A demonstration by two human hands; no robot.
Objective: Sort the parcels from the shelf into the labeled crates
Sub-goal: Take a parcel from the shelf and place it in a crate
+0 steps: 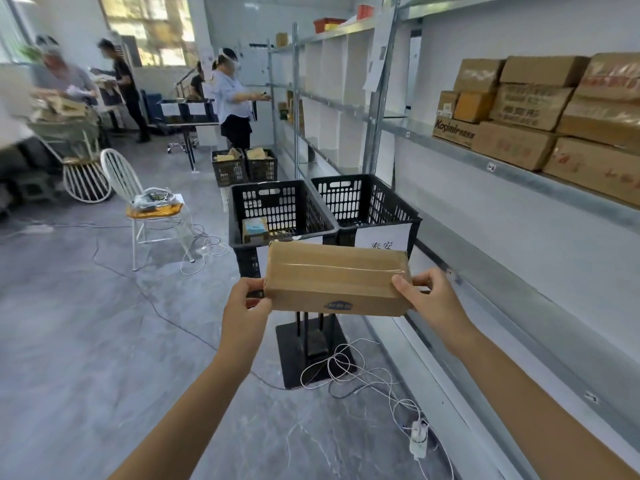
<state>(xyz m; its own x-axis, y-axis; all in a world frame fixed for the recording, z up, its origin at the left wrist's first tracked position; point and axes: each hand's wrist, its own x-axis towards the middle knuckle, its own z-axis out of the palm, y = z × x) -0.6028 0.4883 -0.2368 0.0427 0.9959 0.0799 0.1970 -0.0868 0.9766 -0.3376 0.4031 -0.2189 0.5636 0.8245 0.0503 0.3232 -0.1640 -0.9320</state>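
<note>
I hold a long brown cardboard parcel (334, 278) level in front of me, taped along its top, with a small blue logo on its near side. My left hand (244, 306) grips its left end and my right hand (433, 299) grips its right end. Just behind the parcel stand two black plastic crates on a stand. The left crate (242, 216) has a small parcel inside. The right crate (405, 213) carries a white paper label (382, 239) with characters, partly hidden by the parcel. More brown parcels (540, 112) are stacked on the metal shelf (460, 154) at the right.
White cables (349, 368) and a power adapter (417, 441) lie on the floor by the crate stand's black base (294, 362). A white chair (138, 199) stands to the left. Two more black crates (244, 168) sit farther back. Several people work in the background.
</note>
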